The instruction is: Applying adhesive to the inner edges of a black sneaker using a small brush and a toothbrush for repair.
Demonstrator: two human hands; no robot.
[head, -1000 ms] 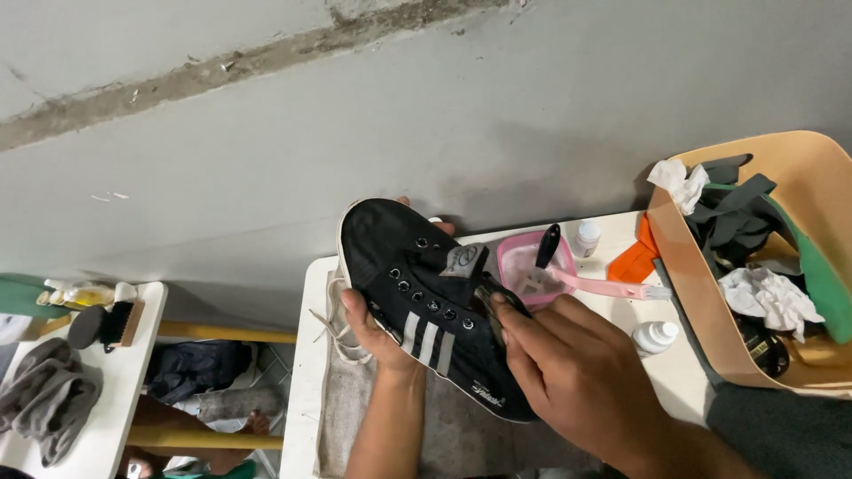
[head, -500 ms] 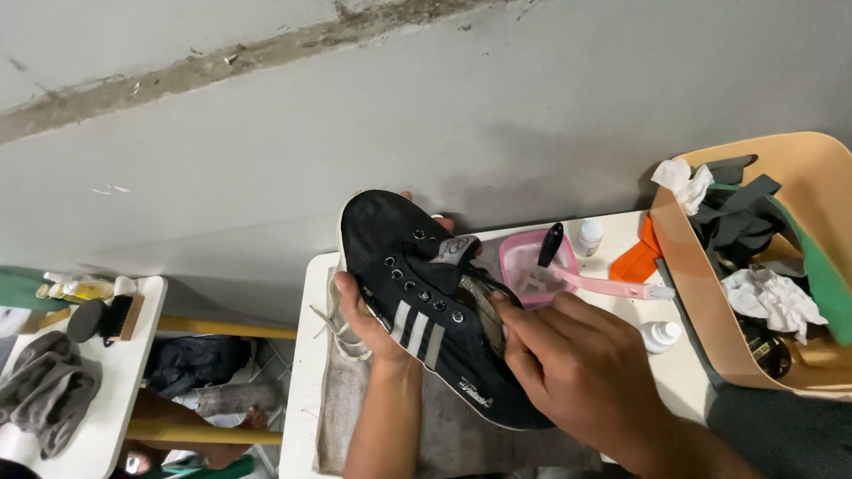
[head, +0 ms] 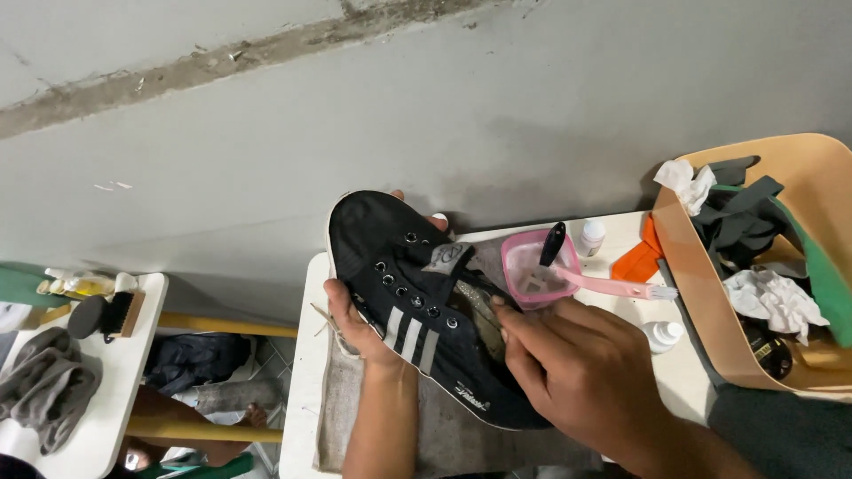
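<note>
White table [head: 306,355], grey cloth [head: 461,439] spread flat on it. Above that, black canvas sneaker [head: 417,302], metal eyelets, pale side stripes, rubber sole edge. Left hand [head: 355,324] wraps the sole side, clamped on. Right hand [head: 577,372], fingers curled into the shoe opening w/ tips hidden, can't tell its grip. Pink plastic tub [head: 532,266] just behind, dark brush handle poking out.

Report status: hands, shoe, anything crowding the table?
Left hand grips black shoe from below. Right hand at the shoe's opening, fingers pressed inside. Pink bowl and pink brush close behind, not touching.
</note>
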